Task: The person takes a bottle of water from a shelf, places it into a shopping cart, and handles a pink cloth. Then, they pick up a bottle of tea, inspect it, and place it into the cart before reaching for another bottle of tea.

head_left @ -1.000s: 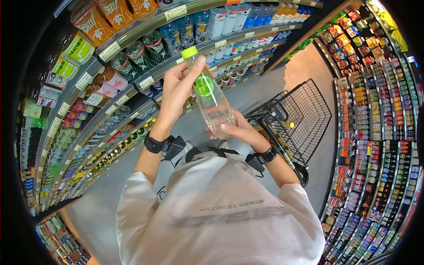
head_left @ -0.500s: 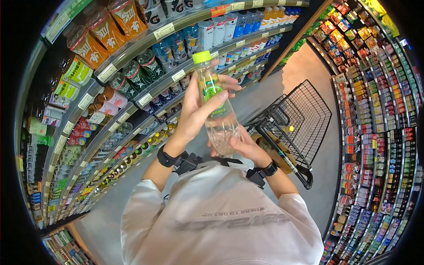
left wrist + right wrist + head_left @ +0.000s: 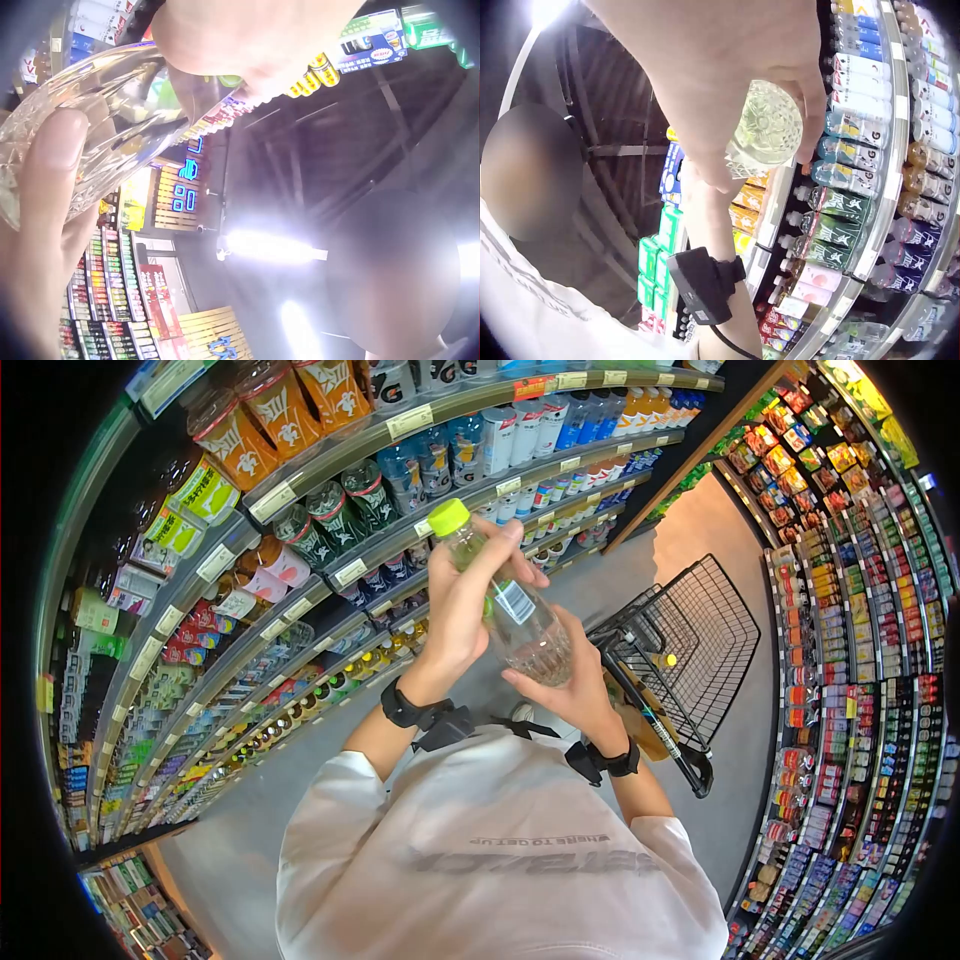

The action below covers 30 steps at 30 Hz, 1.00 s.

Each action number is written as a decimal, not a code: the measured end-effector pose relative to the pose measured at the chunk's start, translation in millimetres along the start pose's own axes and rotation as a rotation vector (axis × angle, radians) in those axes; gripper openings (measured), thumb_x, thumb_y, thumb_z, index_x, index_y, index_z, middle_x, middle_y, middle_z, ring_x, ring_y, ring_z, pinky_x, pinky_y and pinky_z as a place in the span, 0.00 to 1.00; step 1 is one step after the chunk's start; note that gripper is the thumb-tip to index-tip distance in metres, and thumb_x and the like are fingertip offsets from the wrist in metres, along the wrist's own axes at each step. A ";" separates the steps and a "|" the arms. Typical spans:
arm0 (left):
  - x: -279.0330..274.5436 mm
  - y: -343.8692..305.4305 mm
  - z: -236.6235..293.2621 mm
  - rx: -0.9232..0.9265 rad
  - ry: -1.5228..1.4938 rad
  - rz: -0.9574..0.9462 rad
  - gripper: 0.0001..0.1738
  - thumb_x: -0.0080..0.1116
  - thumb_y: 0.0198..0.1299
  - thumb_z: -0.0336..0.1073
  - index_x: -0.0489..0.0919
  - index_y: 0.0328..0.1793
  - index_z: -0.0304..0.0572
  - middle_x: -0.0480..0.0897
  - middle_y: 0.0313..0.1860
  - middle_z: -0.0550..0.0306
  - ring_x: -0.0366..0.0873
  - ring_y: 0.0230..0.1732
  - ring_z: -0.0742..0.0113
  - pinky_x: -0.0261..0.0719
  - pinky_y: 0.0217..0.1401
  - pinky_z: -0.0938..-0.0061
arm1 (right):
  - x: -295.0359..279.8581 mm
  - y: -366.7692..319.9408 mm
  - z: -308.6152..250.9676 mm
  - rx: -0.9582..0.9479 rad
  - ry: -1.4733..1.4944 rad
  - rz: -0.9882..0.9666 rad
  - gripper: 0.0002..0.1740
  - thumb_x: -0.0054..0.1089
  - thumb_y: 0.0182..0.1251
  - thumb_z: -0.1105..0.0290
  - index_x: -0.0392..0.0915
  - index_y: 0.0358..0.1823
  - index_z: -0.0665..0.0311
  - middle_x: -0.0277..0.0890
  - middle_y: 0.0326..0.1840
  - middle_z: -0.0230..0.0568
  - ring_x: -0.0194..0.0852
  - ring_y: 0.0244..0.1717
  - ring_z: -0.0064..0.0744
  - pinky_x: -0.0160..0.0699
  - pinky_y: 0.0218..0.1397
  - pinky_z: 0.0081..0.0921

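A clear bottle (image 3: 530, 635) with a lime-green cap (image 3: 449, 517) is held tilted in front of the chest, a white barcode label facing up. My left hand (image 3: 465, 595) grips its upper part below the cap, thumb across the front. Around the base curls my right hand (image 3: 580, 685), thumb on the near side. In the left wrist view the ridged lower part of the bottle (image 3: 90, 142) lies between both hands. The right wrist view shows the patterned bottle bottom (image 3: 769, 124) within the right hand (image 3: 727, 67).
Drink shelves (image 3: 400, 430) curve along the left and front. A black wire shopping cart (image 3: 690, 650) with a yellow-capped item in it stands at the right. Beyond it runs another stocked shelf (image 3: 840, 660). Grey floor (image 3: 230, 860) shows between the shelves.
The bottle has turned about its length, its round green label giving way to the barcode. Both hands have shifted slightly right, and the left fingers now lie closer around the neck.
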State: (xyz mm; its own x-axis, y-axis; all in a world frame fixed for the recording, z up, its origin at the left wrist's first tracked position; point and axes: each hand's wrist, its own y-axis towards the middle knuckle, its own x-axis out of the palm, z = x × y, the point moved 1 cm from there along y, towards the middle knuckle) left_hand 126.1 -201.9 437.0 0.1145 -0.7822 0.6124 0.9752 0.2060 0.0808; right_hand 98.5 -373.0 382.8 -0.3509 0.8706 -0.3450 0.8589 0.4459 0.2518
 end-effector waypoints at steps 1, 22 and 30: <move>-0.2 -0.6 -0.1 0.001 0.005 0.000 0.12 0.64 0.68 0.38 0.75 0.37 0.42 0.81 0.24 0.56 0.84 0.28 0.62 0.81 0.37 0.69 | 0.6 -0.7 0.4 0.000 0.001 0.001 0.48 0.83 0.52 0.61 0.63 0.70 0.71 0.79 0.59 0.55 0.82 0.57 0.41 0.80 0.59 0.34; 9.3 -8.6 -9.7 -0.166 -0.060 -0.436 0.10 0.64 0.65 0.34 0.75 0.35 0.40 0.81 0.20 0.56 0.81 0.21 0.68 0.79 0.26 0.74 | -6.3 -5.5 8.4 0.312 0.877 -0.437 0.43 0.78 0.53 0.70 0.64 0.69 0.73 0.77 0.60 0.51 0.79 0.61 0.45 0.83 0.66 0.48; 21.7 -21.2 -41.0 0.084 0.389 -0.069 0.10 0.74 0.58 0.33 0.81 0.38 0.41 0.86 0.32 0.63 0.82 0.34 0.75 0.79 0.41 0.77 | -21.8 4.8 16.6 -0.121 0.032 -0.064 0.49 0.82 0.52 0.64 0.62 0.72 0.73 0.75 0.65 0.50 0.78 0.63 0.39 0.76 0.67 0.36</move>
State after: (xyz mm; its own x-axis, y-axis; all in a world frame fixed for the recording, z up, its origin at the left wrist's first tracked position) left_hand 115.7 -247.4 416.4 0.1281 -0.9567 0.2614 0.9661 0.1799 0.1852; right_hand 116.4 -393.3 376.5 -0.4173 0.8447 -0.3351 0.7838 0.5212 0.3377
